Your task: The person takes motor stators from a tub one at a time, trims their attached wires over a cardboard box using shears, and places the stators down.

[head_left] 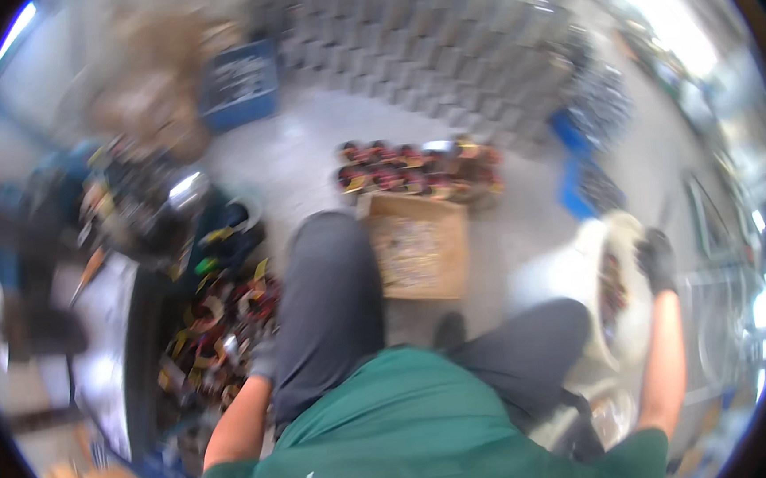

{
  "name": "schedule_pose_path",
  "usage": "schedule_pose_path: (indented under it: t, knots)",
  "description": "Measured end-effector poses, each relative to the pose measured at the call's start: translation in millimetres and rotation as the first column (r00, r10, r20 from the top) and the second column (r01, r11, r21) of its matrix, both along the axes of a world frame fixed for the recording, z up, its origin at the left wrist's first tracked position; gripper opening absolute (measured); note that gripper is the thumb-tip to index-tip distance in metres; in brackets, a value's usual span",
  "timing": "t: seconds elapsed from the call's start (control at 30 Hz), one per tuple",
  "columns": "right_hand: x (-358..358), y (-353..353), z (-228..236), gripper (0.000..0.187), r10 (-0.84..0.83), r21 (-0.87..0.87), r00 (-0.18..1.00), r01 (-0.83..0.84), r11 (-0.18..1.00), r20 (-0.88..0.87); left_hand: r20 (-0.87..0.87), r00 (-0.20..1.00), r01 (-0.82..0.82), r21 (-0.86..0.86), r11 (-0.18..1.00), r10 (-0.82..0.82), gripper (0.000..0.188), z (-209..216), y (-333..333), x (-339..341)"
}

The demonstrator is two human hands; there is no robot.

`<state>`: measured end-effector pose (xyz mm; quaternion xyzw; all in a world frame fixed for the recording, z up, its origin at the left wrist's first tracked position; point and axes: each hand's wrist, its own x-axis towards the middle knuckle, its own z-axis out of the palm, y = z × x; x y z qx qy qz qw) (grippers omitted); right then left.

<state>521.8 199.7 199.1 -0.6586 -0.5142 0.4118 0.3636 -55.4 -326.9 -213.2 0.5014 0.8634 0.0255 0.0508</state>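
Observation:
My left hand (265, 358), in a grey glove, is beside my left knee. It is at the edge of a heap of small dark red and black parts (216, 331) with yellow bits, too blurred to name. My right hand (655, 260), in a dark glove, is at the far right, by the rim of a white bucket (593, 291). The bucket looks tilted, and similar reddish parts (613, 294) show in its mouth. Motion smears the fingers of both hands, so whether either one holds anything is unclear.
Between my knees and the rows of reddish round parts (414, 167) lies an open cardboard box (457, 260) with small pale pieces inside. Grey cylindrical pieces (414, 41) are stacked behind. Blue crates stand far left (239, 89) and right (573, 181). Cluttered machinery (141, 203) is at left.

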Motion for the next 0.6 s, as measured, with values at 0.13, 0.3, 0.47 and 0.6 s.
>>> schedule_pose_path:
  t: [0.13, 0.3, 0.47, 0.6]
  knots:
    - [18, -5, -9, 0.053, -0.072, 0.084, 0.947, 0.048, 0.995, 0.312, 0.186, 0.982, -0.030, -0.059, 0.998, 0.040, 0.033, 13, 38, -5]
    - [108, 4, -53, 0.052, -0.067, 0.073, 0.868, 0.036, 0.997, 0.492, 0.211, 0.977, -0.018, -0.076, 0.997, 0.034, 0.033, 33, 76, -8]
    - [137, -5, -85, 0.034, -0.054, 0.064, 0.649, 0.008, 0.998, 0.759, 0.218, 0.975, -0.017, -0.074, 0.997, 0.033, 0.033, 51, 91, -19]
    - [117, -11, -89, 0.033, 0.047, -0.067, 0.577, 0.014, 0.998, 0.815, 0.219, 0.974, -0.043, -0.061, 0.997, 0.056, 0.033, 67, 100, -31]
